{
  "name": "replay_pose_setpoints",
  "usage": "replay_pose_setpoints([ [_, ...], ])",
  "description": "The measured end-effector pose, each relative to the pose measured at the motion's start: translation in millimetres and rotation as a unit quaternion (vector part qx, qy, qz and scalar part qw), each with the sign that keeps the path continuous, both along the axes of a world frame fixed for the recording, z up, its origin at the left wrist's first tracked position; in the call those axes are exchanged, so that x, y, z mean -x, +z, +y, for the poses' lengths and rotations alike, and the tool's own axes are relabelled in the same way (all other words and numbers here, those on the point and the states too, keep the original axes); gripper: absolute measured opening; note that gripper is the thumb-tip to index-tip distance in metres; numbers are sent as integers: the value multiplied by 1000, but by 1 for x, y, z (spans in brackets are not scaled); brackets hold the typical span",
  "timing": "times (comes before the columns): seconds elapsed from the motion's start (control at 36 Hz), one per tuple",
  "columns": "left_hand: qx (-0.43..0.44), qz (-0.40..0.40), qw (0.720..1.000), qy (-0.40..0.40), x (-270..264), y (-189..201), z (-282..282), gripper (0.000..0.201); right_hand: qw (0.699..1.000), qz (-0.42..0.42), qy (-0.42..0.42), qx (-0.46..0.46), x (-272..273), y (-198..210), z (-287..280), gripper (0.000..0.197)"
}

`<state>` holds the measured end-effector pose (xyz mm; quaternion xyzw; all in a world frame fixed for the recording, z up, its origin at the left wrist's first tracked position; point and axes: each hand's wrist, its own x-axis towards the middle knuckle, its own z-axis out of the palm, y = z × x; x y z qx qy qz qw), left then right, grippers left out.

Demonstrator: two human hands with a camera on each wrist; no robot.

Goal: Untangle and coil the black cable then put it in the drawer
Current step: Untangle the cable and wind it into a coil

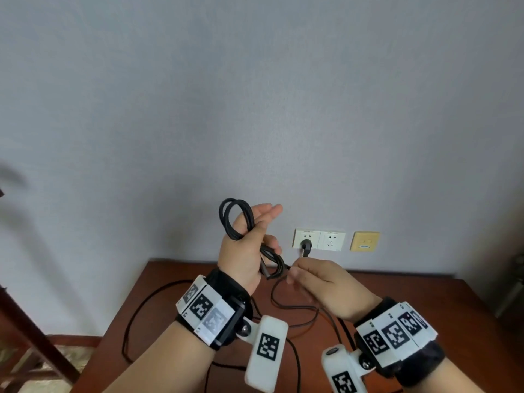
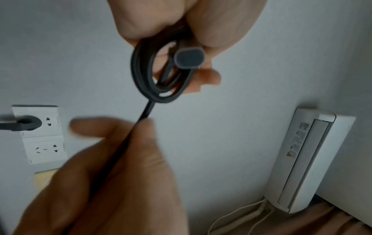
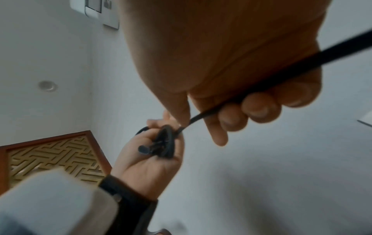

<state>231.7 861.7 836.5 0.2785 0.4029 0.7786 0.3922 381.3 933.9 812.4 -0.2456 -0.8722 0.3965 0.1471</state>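
Observation:
The black cable (image 1: 236, 219) is partly wound into a small coil of loops. My left hand (image 1: 246, 246) holds it raised in front of the wall. The coil (image 2: 142, 74) and its connector end (image 2: 189, 59) show close up in the left wrist view, pinched by the fingers. A strand runs from the coil into my right hand (image 1: 310, 280), just to the right and lower, whose fingers (image 3: 259, 109) curl round the cable (image 3: 298, 63). The remaining cable (image 1: 133, 321) lies in loose curves on the table. No drawer is in view.
A reddish wooden table (image 1: 431, 304) stands against a grey wall. Two white wall sockets (image 1: 331, 240) sit just above it, a dark plug (image 1: 306, 246) in the left one, with a yellow plate (image 1: 365, 241) beside them. A white air conditioner (image 2: 314, 159) hangs on the wall.

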Motion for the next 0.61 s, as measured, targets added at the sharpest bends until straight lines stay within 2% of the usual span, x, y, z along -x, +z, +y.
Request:
replay_pose_setpoints([
  [0.06, -7, 1, 1000, 4, 3, 1, 0, 24, 1000, -9, -8, -26, -3, -6, 3, 29],
  [0.19, 5, -23, 999, 38, 12, -2, 2, 32, 998, 11, -48, 29, -13, -19, 13, 24],
  [0.31, 38, -42, 996, 62, 20, -7, 4, 35, 997, 14, -68, -24, -20, -20, 21, 15],
  [0.44, 123, 89, 981, 120, 20, -10, 6, 26, 984, -1, 21, -177, -21, 1, 14, 14],
  [0.56, 147, 108, 977, 110, 22, -7, 7, 15, 959, -32, 91, -268, -20, 20, 10, 29],
  [0.61, 157, 124, 976, 83, 20, -8, 7, 8, 951, -26, 124, -282, -19, 26, 7, 34],
])
